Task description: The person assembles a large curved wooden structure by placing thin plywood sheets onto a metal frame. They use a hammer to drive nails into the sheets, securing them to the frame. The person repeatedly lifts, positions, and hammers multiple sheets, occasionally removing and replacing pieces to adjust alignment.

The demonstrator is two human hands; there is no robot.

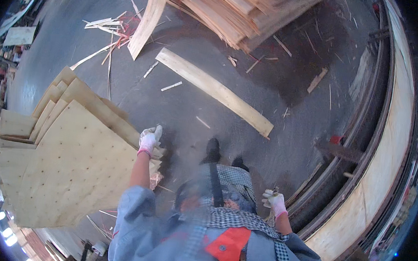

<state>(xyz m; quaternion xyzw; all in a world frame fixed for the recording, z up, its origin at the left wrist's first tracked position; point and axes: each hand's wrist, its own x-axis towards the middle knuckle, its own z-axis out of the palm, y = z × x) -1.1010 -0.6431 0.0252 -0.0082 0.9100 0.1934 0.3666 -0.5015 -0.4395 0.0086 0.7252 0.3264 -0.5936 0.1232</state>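
My left hand (150, 138), in a white glove with a pink cuff, is beside the right edge of a stack of pale wood veneer sheets (64, 163). Its fingers are closed; whatever they may hold is hidden, and I cannot tell whether the hand touches the sheets. The stack's upper sheets lie fanned and uneven, the top one dotted with small dark marks. My right hand (275, 202), gloved the same way, hangs low on the right near a long machine rail. Its fingers are loosely curled and slightly apart, with no held thing that I can make out.
A long veneer strip (214, 91) lies on the grey floor ahead of my feet. Beyond it sits a large veneer pile (238, 10), with another strip (150, 18) beside it. Splinters (110, 27) are scattered about. A dark rail with a pale board (386, 159) curves along the right.
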